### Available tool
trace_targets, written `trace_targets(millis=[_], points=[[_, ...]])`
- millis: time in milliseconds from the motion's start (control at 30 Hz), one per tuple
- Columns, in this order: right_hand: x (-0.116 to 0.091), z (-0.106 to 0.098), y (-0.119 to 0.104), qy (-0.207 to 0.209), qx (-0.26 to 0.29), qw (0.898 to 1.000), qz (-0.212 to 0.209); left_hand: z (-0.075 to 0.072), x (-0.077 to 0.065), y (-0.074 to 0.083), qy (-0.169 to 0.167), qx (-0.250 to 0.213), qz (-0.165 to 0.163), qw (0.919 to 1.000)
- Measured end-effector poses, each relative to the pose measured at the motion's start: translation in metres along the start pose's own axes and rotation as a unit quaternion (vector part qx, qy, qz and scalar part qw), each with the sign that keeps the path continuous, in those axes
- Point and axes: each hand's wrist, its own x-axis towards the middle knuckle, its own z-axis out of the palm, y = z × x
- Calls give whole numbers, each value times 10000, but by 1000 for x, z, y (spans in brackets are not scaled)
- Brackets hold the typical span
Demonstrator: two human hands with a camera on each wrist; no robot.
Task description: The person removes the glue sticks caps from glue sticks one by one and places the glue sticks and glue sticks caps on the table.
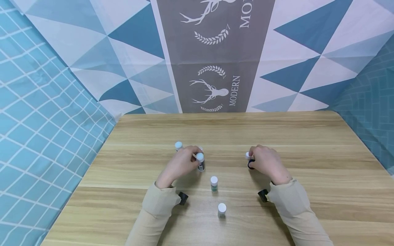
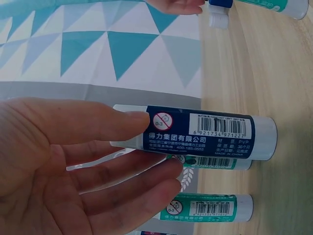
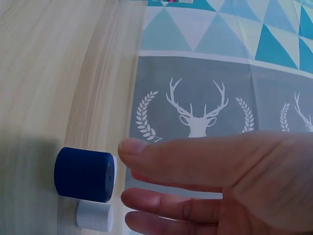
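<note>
My left hand (image 1: 181, 164) pinches a glue stick (image 2: 200, 129) by its white cap, between thumb and fingers. Its label is dark blue with a barcode, and it stands upright over the table. Close behind that hand are a white-capped glue stick (image 1: 178, 146) and another glue stick (image 2: 210, 208) with a green label. Over on the right, my right hand (image 1: 267, 162) has its thumb and fingers apart beside a short dark blue cylinder (image 3: 83, 174). Right by that cylinder is a smaller white cylinder (image 3: 95, 216), partly covered by the hand in the head view.
Between the arms stand a green-labelled glue stick (image 1: 213, 184) and, nearer to me, another white-capped stick (image 1: 221, 210). The wooden table (image 1: 307, 218) meets a patterned cloth (image 1: 212, 65) at its far edge. Black wrist cameras jut inward from both cuffs.
</note>
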Motion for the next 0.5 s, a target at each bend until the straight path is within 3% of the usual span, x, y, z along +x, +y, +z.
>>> trace_targets(millis=[500], points=[[-6,-2,-11,983,-529,9929,-406,-14,-9,11,208,-2,-74,9998]])
